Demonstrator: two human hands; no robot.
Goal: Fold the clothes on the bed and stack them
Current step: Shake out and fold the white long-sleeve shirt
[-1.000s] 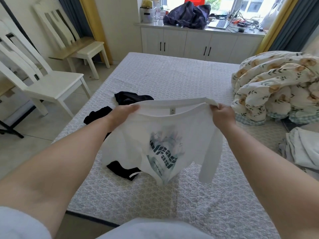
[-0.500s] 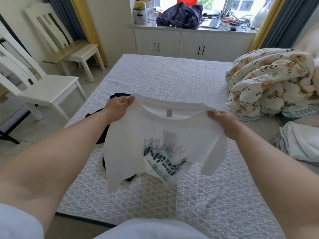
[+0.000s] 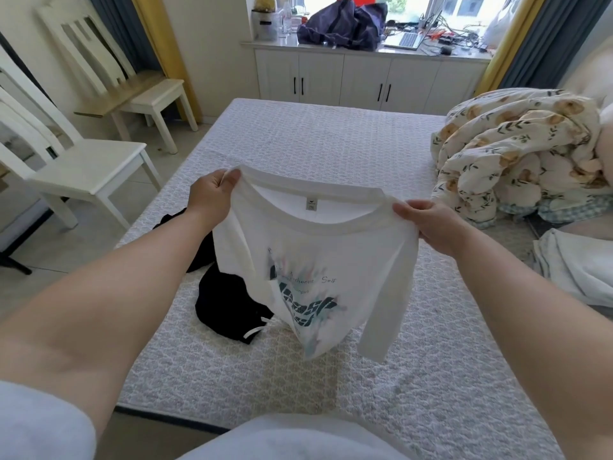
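**White T-shirt held up over the bed**

Wide bed (image 3: 331, 154) under a pale textured cover, filling the middle of the view. At its right edge, heaped floral quilt (image 3: 517, 151); nearer, folded white cloth (image 3: 577, 263). To the left on the floor, white chair (image 3: 79, 164). Beyond the bed, white cabinet (image 3: 365, 78) below the window. Above the mattress, white printed T-shirt (image 3: 318, 260), hanging by the shoulders, front print and neck label visible, one sleeve dangling. Below and left of it, black garment (image 3: 225, 307) lying crumpled on the cover. Left hand (image 3: 212, 194) pinching one shoulder, fingers curled round the fabric. Right hand (image 3: 431, 224) pinching the other shoulder likewise.
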